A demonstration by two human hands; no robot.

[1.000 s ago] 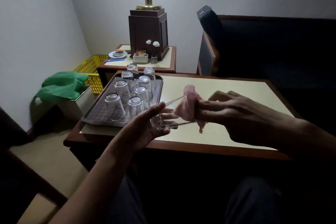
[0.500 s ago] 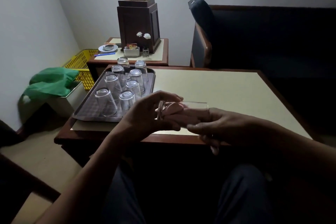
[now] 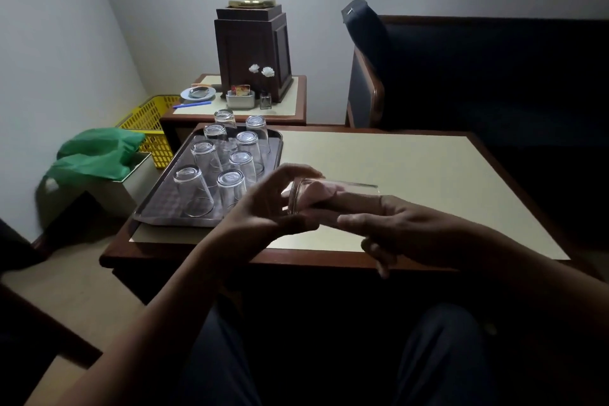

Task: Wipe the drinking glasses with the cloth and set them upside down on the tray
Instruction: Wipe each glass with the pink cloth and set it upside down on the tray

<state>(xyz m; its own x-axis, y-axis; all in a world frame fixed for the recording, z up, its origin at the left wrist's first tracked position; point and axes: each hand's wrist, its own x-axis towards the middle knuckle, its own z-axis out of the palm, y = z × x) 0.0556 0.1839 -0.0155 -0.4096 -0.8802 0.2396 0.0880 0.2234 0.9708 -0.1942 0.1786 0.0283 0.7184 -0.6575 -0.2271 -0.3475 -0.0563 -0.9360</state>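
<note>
Pink cloth (image 3: 314,191) now sits pushed inside the clear drinking glass (image 3: 333,196) gripped sideways by left hand (image 3: 267,208), right hand (image 3: 405,224) fingers driving it: interior wiping underway above tabletop's (image 3: 412,161) near edge.

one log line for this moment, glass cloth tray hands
phase: wiping inside | glass: on its side, held by left hand | cloth: pushed in by right hand | tray: seven glasses upside down

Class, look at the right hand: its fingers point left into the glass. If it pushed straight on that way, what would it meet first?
Probably the pink cloth inside the glass, then the glass's base, cupped by the left hand.
</note>
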